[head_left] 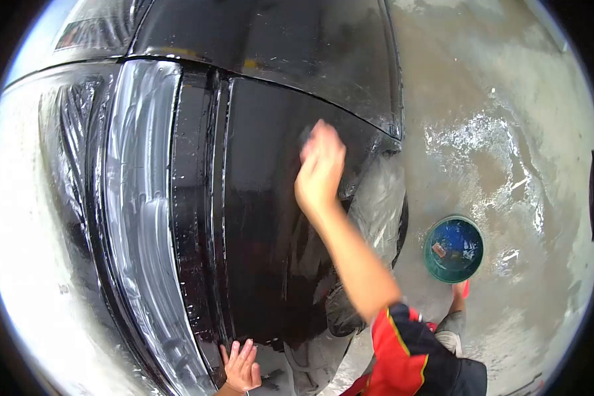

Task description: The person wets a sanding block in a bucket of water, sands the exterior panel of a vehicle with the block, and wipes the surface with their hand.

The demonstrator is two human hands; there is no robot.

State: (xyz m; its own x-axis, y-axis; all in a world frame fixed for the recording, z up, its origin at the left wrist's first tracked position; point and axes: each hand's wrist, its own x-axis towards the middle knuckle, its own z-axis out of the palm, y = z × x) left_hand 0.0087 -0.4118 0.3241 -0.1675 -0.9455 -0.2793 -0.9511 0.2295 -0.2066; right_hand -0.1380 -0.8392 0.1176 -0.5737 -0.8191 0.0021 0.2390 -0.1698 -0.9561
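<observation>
My right hand point(320, 168) reaches out over a glossy, wet black car panel point(264, 198), its fingers bunched together against the surface and blurred by motion. A small dark grey edge shows beside the fingertips, too smeared to name. Down at the lower edge of the view, my left hand point(242, 369) lies on the panel with its fingers somewhat apart and nothing held. It is close to the long dark seam point(216, 211) running up the panel. Clear plastic sheeting point(379, 198) covers the area to the right of my right forearm.
A round green bucket point(453, 251) with a blue inside holds water and a small reddish-brown block point(438, 249). It stands on the wet concrete floor point(488, 152), near my foot. Whitish smears coat the window glass point(138, 198). Another dark panel point(277, 39) adjoins above.
</observation>
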